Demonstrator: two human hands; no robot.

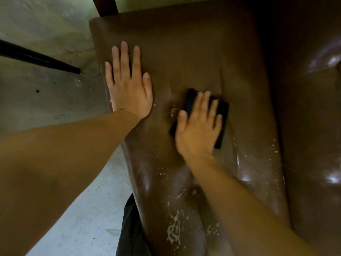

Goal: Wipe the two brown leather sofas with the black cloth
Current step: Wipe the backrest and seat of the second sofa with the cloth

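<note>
The wiping is under way on one brown leather sofa [203, 52] and, by the look of it, far from finished. The black cloth [223, 112] lies flat on the leather just right of a tufted button [173, 112], under the right hand [197, 130]. That hand's grip is not closed round it: the fingers lie straight and spread, pressing the cloth down. The left hand [129, 89] rests just left of the button, palm down, fingers straight, holding nothing. Beyond the button the leather looks dull and unmarked; I cannot tell whether it has been wiped. Nearer the person than the button, pale flecks and smears [174, 231] show, so that stretch seems left to do. The glossy leather far right of the button may be the same sofa or the second one; I cannot tell which
</note>
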